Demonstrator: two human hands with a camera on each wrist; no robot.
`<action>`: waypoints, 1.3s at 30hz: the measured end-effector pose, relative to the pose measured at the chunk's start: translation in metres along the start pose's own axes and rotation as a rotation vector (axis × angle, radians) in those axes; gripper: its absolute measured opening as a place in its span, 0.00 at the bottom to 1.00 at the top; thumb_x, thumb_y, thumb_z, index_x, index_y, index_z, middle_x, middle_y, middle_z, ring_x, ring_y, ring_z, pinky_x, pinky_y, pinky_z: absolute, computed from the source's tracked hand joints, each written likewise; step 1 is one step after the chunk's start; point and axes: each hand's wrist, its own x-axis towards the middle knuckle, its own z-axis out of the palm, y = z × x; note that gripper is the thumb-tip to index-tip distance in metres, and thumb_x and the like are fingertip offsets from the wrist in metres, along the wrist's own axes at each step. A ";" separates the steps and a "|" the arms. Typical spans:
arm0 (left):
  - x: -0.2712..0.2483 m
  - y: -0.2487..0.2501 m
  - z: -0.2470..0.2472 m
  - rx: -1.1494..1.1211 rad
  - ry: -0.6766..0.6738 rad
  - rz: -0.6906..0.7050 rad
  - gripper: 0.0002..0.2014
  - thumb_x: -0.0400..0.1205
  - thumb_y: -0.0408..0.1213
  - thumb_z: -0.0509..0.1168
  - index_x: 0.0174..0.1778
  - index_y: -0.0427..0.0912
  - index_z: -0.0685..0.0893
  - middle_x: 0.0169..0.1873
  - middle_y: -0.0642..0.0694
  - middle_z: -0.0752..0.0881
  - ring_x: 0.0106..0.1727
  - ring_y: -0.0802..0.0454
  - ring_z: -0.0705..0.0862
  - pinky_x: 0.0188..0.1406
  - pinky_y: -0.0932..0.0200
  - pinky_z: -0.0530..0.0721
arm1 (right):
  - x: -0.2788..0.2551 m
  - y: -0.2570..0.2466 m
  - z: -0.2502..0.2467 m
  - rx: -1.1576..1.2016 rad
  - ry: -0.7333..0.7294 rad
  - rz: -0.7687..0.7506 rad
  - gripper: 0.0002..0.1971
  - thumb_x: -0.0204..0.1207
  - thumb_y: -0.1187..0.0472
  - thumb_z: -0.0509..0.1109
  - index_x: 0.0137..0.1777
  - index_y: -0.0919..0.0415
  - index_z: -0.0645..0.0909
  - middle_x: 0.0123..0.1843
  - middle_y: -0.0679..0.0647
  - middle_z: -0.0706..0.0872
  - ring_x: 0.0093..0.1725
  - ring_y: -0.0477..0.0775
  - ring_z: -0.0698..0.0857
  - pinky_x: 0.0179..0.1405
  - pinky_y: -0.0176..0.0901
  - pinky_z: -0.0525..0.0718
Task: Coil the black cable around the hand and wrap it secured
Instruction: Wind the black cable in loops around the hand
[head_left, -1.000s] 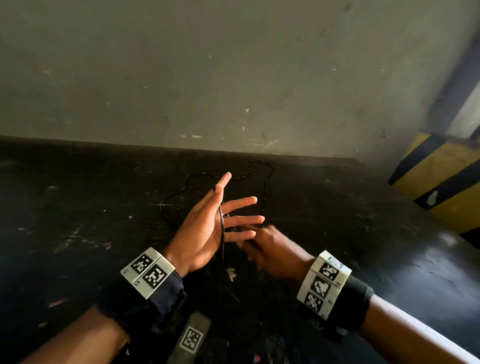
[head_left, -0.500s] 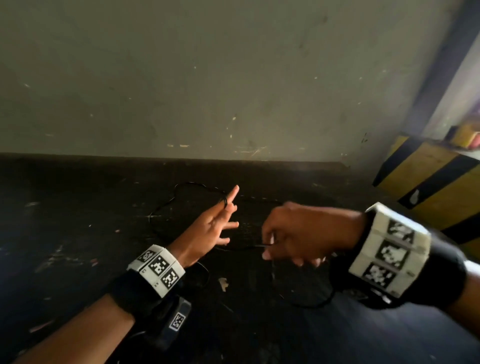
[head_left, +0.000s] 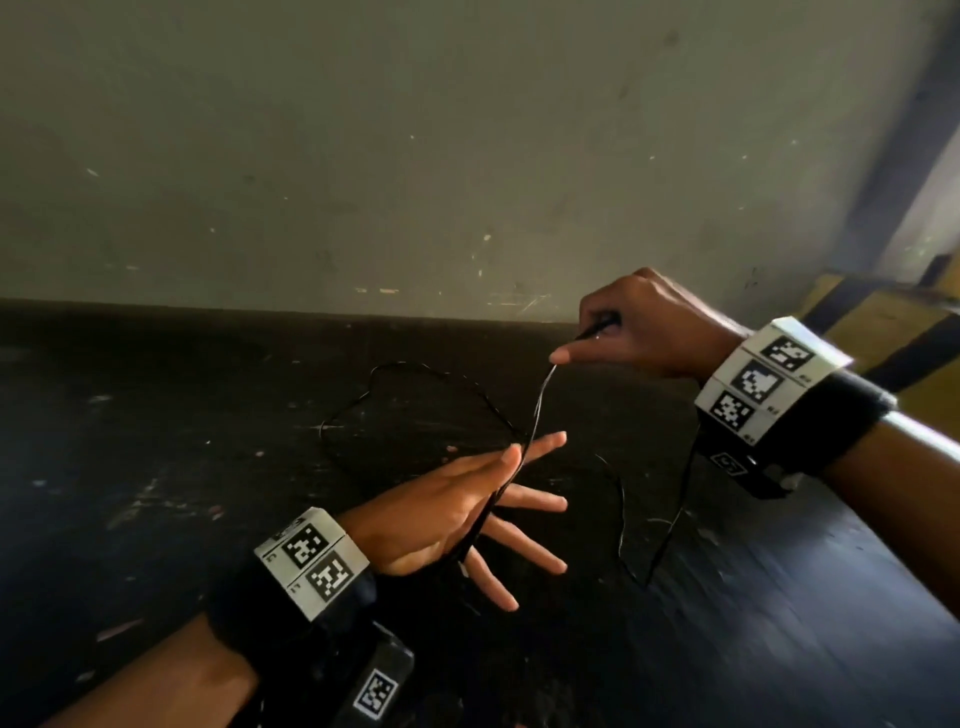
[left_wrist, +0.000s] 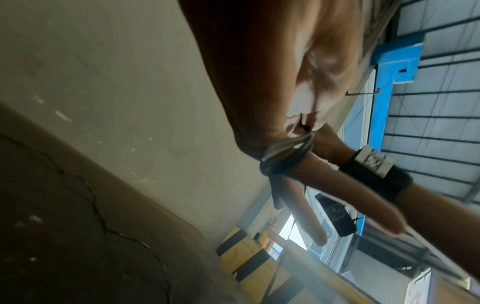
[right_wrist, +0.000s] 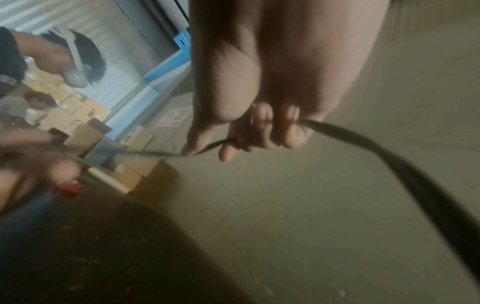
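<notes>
**Thin black cable strung between two raised hands**

Left hand (head_left: 457, 512): palm up, fingers straight and splayed wide, held low near centre. Thin, glossy black cable (head_left: 537, 410) crosses the palm and passes between the fingers. Right hand (head_left: 636, 332): raised higher, farther right, fingers curled round the cable, thumb and forefinger pinching it. A taut run slopes from that pinch down to the left hand. Slack loops lie on the dark, scuffed, speckled surface (head_left: 156, 467) beyond; another strand hangs below the right wrist.

Left wrist view alone shows several turns bunched round the bases of the fingers (left_wrist: 285, 152). Right wrist view, blurred, shows the cable (right_wrist: 389, 156) entering the fist as a flat dark ribbon and leaving as a fine line.

Matte grey wall (head_left: 415, 156) behind, chipped.
</notes>
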 end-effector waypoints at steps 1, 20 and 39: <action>-0.002 0.003 0.001 -0.030 -0.021 0.013 0.22 0.83 0.56 0.45 0.75 0.72 0.62 0.75 0.41 0.74 0.64 0.36 0.84 0.35 0.47 0.91 | -0.001 0.002 0.009 0.002 0.022 0.010 0.31 0.60 0.26 0.59 0.31 0.57 0.80 0.24 0.45 0.77 0.24 0.43 0.77 0.26 0.43 0.77; 0.013 0.040 -0.049 -0.205 0.378 0.404 0.28 0.79 0.62 0.47 0.76 0.78 0.46 0.79 0.35 0.66 0.58 0.35 0.88 0.31 0.53 0.90 | -0.039 -0.109 0.092 0.465 -0.446 0.027 0.10 0.83 0.57 0.60 0.53 0.62 0.79 0.35 0.47 0.80 0.26 0.38 0.78 0.25 0.33 0.79; -0.024 -0.010 -0.014 -0.003 -0.028 -0.025 0.22 0.81 0.60 0.41 0.72 0.81 0.56 0.80 0.44 0.68 0.64 0.31 0.83 0.33 0.45 0.91 | 0.030 -0.024 -0.018 0.016 -0.066 -0.167 0.16 0.70 0.47 0.72 0.31 0.59 0.80 0.23 0.39 0.73 0.24 0.36 0.77 0.28 0.31 0.69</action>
